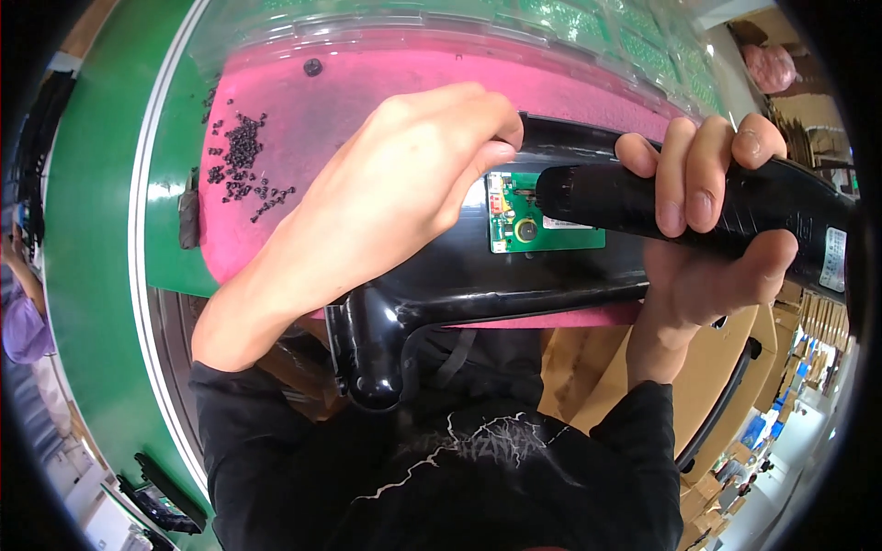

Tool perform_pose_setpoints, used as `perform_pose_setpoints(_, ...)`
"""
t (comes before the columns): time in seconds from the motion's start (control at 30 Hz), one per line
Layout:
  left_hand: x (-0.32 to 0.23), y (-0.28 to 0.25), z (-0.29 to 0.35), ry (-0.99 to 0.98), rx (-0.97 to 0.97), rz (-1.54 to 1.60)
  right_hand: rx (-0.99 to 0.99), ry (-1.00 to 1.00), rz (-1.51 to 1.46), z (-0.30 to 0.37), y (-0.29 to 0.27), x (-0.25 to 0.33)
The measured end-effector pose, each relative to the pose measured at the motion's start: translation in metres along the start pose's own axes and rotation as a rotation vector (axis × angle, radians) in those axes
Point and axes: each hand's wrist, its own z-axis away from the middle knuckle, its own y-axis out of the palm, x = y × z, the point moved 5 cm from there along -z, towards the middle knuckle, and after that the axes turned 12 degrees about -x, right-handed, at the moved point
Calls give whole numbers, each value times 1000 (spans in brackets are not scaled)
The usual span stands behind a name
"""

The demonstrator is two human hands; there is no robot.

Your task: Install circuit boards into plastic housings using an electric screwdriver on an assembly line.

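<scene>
A long black plastic housing (514, 275) lies in front of me across the pink mat. A green circuit board (560, 241) sits inside it, with small parts and a white connector at its left end. My left hand (441, 156) reaches over the housing. Its thumb and forefinger close on the housing's far rim, though the exact grip is partly hidden. My right hand (707, 202) wraps its fingers and thumb around a long black plastic part (597, 197), rounded at its left end and bearing a white label. That part hangs over the right portion of the board and hides some of it.
Many small black screws (243, 147) lie scattered on the pink mat (303, 119) to the left. A round black piece (312, 67) rests farther back. Clear plastic bins (441, 37) line the far edge. An open cardboard box (726, 367) stands at the right.
</scene>
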Motion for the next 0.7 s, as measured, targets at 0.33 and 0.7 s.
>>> perform_pose_setpoints(0.33, 8, -21, 23, 59, -26, 50, 0, 10, 288, -3, 60, -17)
perform_pose_setpoints(0.7, 7, -27, 34, 42, -51, 84, 124, -26, 270, -1, 78, -24)
